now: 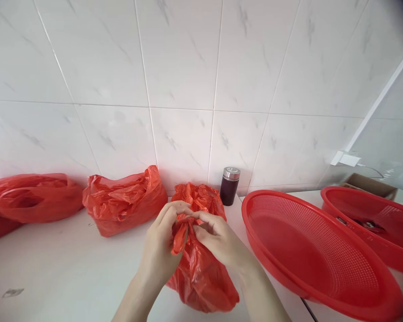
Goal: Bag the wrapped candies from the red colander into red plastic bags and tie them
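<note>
In front of me a red plastic bag (pixel 206 279) rests on the white table, its body bulging and its top gathered. My left hand (pixel 164 235) is closed on the twisted neck of this bag from the left. From the right, my right hand (pixel 218 237) pinches the same gathered plastic with thumb and fingers. A loop of the bag's plastic sticks out between the two hands. What the bag contains is hidden. Right behind my hands stands another crumpled red bag (pixel 199 197), partly covered by them.
A red bag (pixel 124 201) and further red bags (pixel 43 197) line the tiled wall on the left. A dark jar (pixel 229 187) with a silver lid stands behind. Two red baskets, one near (pixel 298 241) and one farther (pixel 389 214), fill the right. A cardboard box (pixel 369 185) sits behind them.
</note>
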The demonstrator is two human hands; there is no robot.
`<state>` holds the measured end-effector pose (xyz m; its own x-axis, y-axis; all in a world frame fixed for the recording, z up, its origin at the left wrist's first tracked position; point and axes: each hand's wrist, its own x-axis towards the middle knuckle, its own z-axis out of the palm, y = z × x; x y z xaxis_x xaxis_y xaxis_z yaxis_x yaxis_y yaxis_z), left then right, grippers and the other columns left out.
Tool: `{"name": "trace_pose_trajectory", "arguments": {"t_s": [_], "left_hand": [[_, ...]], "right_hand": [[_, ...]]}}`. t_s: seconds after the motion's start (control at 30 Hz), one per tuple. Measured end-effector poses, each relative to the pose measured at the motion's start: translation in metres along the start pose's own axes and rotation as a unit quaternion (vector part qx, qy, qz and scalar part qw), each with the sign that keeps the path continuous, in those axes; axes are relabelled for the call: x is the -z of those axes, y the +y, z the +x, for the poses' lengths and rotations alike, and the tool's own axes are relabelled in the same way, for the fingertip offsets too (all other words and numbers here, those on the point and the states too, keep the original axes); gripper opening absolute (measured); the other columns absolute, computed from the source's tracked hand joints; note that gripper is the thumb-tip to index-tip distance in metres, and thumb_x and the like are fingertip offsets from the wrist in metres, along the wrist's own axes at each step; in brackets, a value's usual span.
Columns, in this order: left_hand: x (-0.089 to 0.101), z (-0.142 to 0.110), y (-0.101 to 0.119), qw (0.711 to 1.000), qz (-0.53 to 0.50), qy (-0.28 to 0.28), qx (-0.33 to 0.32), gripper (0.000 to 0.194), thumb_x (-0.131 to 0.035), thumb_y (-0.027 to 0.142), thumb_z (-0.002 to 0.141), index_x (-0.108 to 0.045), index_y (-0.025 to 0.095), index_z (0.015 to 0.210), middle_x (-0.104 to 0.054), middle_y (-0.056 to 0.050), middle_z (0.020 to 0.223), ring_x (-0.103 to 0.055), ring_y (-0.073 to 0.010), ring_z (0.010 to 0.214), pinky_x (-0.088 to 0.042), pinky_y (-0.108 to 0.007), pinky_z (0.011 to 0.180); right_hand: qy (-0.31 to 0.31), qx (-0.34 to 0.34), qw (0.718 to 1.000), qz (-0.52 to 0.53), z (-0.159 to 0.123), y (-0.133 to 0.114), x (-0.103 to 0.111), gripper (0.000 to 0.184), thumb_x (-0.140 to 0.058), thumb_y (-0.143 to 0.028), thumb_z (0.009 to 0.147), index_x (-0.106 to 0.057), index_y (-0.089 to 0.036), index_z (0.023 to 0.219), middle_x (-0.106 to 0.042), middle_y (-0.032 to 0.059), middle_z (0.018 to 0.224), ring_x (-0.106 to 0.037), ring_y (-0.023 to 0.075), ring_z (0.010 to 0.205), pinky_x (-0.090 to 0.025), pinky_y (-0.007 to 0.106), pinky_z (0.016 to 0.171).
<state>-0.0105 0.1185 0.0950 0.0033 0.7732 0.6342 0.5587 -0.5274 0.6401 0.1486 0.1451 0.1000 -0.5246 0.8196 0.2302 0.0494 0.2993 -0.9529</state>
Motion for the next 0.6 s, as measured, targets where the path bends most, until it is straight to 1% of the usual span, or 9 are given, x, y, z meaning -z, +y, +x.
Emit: {"name": "trace_pose_trajectory", "arguments": {"t_s": [0.07,0.17,0.23,0.27,0.33,0.37,0.43,0.53,0.6], "left_hand": [[0.0,0.0,0.002,0.999,-0.02,-0.025,0.001,0.036,-0.048,0.008,0.081,-0.061,0.026,0.11,-0.065,-0.006,0.115,-0.063,-0.0217,0.103,-0.052,-0.032,0.084],[0.0,0.001,0.003,0.996,-0.041,-0.074,0.033,0.038,-0.046,0.017,0.089,-0.063,0.027,0.121,-0.065,-0.006,0.124,-0.061,-0.0227,0.113,-0.05,-0.034,0.094],[-0.001,0.001,0.004,0.991,-0.042,-0.114,0.061,0.04,-0.043,0.025,0.094,-0.06,0.029,0.129,-0.062,-0.005,0.131,-0.058,-0.0234,0.12,-0.048,-0.035,0.098],[-0.001,0.001,0.004,0.987,-0.043,-0.134,0.077,0.041,-0.041,0.029,0.095,-0.057,0.03,0.133,-0.061,-0.004,0.134,-0.056,-0.0239,0.123,-0.046,-0.037,0.1],[0.002,0.001,0.003,0.978,-0.043,-0.168,0.113,0.043,-0.04,0.037,0.097,-0.051,0.032,0.139,-0.059,-0.003,0.137,-0.052,-0.0255,0.127,-0.043,-0.04,0.104],[0.005,0.001,0.001,0.974,-0.044,-0.181,0.128,0.044,-0.04,0.041,0.097,-0.051,0.033,0.139,-0.059,-0.003,0.137,-0.051,-0.0264,0.128,-0.041,-0.042,0.106],[0.016,0.002,-0.005,0.969,-0.049,-0.191,0.15,0.043,-0.041,0.046,0.096,-0.057,0.033,0.133,-0.062,-0.002,0.134,-0.051,-0.0281,0.129,-0.039,-0.043,0.108],[0.042,0.004,-0.014,0.966,-0.07,-0.189,0.165,0.039,-0.042,0.049,0.095,-0.07,0.033,0.117,-0.068,-0.002,0.124,-0.052,-0.0296,0.126,-0.037,-0.043,0.11],[0.059,0.004,-0.016,0.968,-0.081,-0.178,0.157,0.036,-0.046,0.049,0.093,-0.075,0.032,0.106,-0.073,-0.003,0.112,-0.055,-0.0312,0.122,-0.04,-0.045,0.108]], "right_hand": [[0.056,0.022,0.997,-0.045,0.0,0.0,0.003,0.021,-0.046,-0.025,0.092,-0.065,-0.025,0.101,-0.06,0.0008,0.082,-0.057,0.0172,0.073,-0.046,0.03,0.064],[0.187,0.095,0.971,-0.117,0.002,0.0,0.004,0.018,-0.044,-0.019,0.09,-0.062,-0.023,0.091,-0.061,0.0032,0.1,-0.057,0.0188,0.091,-0.046,0.032,0.079],[0.225,0.14,0.955,-0.131,0.004,0.001,0.002,0.021,-0.04,-0.014,0.088,-0.059,-0.022,0.083,-0.061,0.0038,0.103,-0.057,0.0189,0.096,-0.045,0.031,0.083],[0.231,0.147,0.953,-0.126,0.006,0.003,0.002,0.023,-0.038,-0.013,0.087,-0.057,-0.022,0.079,-0.061,0.0034,0.099,-0.057,0.0184,0.093,-0.045,0.031,0.08],[0.245,0.13,0.956,-0.095,0.01,0.008,0.003,0.024,-0.035,-0.013,0.086,-0.053,-0.022,0.074,-0.061,0.0019,0.088,-0.057,0.0172,0.081,-0.045,0.029,0.072],[0.256,0.112,0.958,-0.066,0.012,0.013,0.005,0.024,-0.035,-0.014,0.086,-0.053,-0.022,0.073,-0.061,0.0014,0.086,-0.057,0.0169,0.078,-0.045,0.029,0.07],[0.292,0.073,0.953,0.023,0.019,0.023,0.012,0.02,-0.037,-0.018,0.084,-0.052,-0.022,0.071,-0.06,0.0017,0.087,-0.057,0.0173,0.078,-0.048,0.029,0.069],[0.354,0.036,0.921,0.158,0.029,0.04,0.028,0.011,-0.042,-0.024,0.078,-0.046,-0.022,0.068,-0.055,0.0028,0.087,-0.058,0.0185,0.076,-0.051,0.029,0.061],[0.38,0.027,0.905,0.191,0.033,0.047,0.038,0.009,-0.045,-0.029,0.075,-0.042,-0.022,0.07,-0.053,0.003,0.086,-0.059,0.0187,0.073,-0.051,0.028,0.054]]}}
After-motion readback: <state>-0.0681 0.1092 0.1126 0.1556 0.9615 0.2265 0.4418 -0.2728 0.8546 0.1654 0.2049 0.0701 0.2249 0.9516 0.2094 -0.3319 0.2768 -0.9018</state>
